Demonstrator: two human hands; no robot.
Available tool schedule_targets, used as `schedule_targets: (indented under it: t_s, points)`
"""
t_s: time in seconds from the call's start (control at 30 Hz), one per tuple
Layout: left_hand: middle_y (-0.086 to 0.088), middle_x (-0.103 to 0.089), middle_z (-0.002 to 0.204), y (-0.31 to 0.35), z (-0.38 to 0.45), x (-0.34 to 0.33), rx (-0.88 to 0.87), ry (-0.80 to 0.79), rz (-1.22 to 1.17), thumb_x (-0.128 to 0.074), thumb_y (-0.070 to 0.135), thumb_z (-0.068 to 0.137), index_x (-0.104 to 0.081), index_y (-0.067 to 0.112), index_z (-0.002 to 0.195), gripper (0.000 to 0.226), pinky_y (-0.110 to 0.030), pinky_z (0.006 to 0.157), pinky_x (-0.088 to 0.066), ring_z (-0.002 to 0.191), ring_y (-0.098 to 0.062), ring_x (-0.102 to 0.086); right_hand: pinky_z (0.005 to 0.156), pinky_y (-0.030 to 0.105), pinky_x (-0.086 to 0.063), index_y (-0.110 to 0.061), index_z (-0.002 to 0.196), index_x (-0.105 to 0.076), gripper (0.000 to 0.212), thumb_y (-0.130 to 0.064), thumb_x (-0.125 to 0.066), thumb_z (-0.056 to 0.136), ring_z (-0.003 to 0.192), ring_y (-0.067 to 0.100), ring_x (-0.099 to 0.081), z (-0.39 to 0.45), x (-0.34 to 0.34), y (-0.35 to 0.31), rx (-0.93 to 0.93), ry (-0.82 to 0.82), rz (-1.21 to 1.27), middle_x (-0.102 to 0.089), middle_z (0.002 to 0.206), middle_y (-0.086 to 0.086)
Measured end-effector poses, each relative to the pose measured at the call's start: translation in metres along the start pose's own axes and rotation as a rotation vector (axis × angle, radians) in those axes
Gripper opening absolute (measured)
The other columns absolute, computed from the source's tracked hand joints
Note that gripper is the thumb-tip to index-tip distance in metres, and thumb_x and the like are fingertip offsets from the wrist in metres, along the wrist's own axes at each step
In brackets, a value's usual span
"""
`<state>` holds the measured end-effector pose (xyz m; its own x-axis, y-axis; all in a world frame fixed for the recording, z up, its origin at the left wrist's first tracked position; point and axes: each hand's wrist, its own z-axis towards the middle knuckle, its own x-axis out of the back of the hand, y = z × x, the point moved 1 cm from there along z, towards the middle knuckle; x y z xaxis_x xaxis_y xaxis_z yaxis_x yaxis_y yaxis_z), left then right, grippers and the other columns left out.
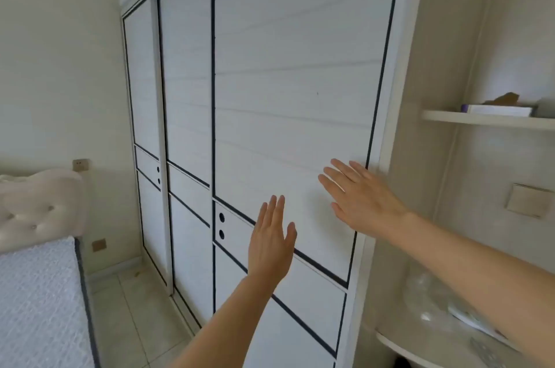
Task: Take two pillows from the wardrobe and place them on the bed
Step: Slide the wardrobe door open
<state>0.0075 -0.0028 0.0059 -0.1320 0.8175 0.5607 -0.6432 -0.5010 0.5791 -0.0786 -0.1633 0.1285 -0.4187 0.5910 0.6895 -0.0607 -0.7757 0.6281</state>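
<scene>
Both your hands are flat-open, holding nothing: left hand (271,243) and right hand (362,198) at the wardrobe (294,73) nearest door panel. Doors closed, pillows not visible. Bed (36,292) sits lower left.

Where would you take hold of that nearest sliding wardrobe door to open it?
The nearest door shows no knob, only two dark finger holes by its left edge. Probably hook fingertips there from the front, or press flat palms on the panel, as the open left hand and right hand seem set to.
</scene>
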Motion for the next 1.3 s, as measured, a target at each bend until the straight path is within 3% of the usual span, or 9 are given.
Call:
schedule_targets:
  t_s: [0.1, 0.23, 0.33, 0.47, 0.93, 1.3]
  points:
    - [0.008, -0.003, 0.166, -0.005, 0.030, -0.032, 0.040, -0.031, -0.081, -0.031, 0.039, 0.104, -0.006, 0.027, 0.158, 0.060, -0.029, 0.122, -0.008, 0.152, -0.009, 0.004, 0.116, 0.048, 0.009, -0.010, 0.151, 0.000, 0.059, -0.028, -0.024, 0.100, 0.147, 0.029, 0.012, 0.030, -0.017, 0.012, 0.013, -0.001, -0.135, -0.001, 0.162, 0.008]
    - [0.011, 0.011, 0.165, -0.005, 0.059, -0.074, 0.035, -0.095, -0.197, -0.034, 0.047, 0.102, 0.004, 0.026, 0.157, 0.070, -0.036, 0.124, -0.010, 0.151, -0.007, 0.010, 0.115, 0.055, 0.011, -0.013, 0.151, 0.010, 0.067, -0.046, -0.015, 0.099, 0.145, 0.031, 0.019, 0.052, -0.035, 0.022, 0.004, -0.004, -0.314, 0.009, 0.162, 0.004]
    - [0.012, 0.025, 0.161, -0.003, 0.069, -0.105, 0.034, -0.109, -0.283, -0.033, 0.057, 0.099, 0.016, 0.030, 0.155, 0.079, -0.039, 0.124, -0.001, 0.149, -0.005, 0.020, 0.112, 0.059, 0.016, -0.010, 0.148, 0.019, 0.075, -0.056, -0.011, 0.096, 0.142, 0.035, 0.026, 0.060, -0.048, 0.023, 0.003, -0.043, -0.450, 0.019, 0.159, 0.005]
    - [0.017, 0.037, 0.155, 0.004, 0.075, -0.129, 0.092, -0.080, -0.363, -0.019, 0.065, 0.094, 0.030, 0.043, 0.144, 0.073, -0.039, 0.120, 0.011, 0.142, -0.001, 0.034, 0.109, 0.061, 0.020, -0.011, 0.145, 0.027, 0.079, -0.060, -0.008, 0.094, 0.139, 0.036, 0.030, 0.069, -0.059, 0.023, -0.011, -0.059, -0.532, 0.030, 0.155, 0.006]
    - [0.016, 0.033, 0.158, -0.027, 0.105, -0.131, 0.119, 0.004, -0.353, -0.014, 0.067, 0.091, 0.025, 0.037, 0.150, 0.077, -0.042, 0.117, 0.013, 0.144, -0.002, 0.031, 0.106, 0.063, 0.021, -0.016, 0.145, 0.027, 0.076, -0.061, -0.006, 0.093, 0.139, 0.038, 0.031, 0.116, -0.072, 0.009, -0.010, -0.034, -0.570, 0.031, 0.155, 0.007]
    - [0.009, 0.025, 0.162, -0.120, 0.176, -0.117, 0.253, 0.046, -0.342, -0.013, 0.059, 0.098, 0.019, 0.035, 0.153, 0.068, -0.044, 0.120, 0.008, 0.149, -0.009, 0.022, 0.108, 0.063, 0.017, -0.016, 0.147, 0.024, 0.076, -0.061, -0.005, 0.093, 0.140, 0.039, 0.029, 0.230, -0.103, -0.035, 0.036, -0.011, -0.564, 0.028, 0.157, 0.008]
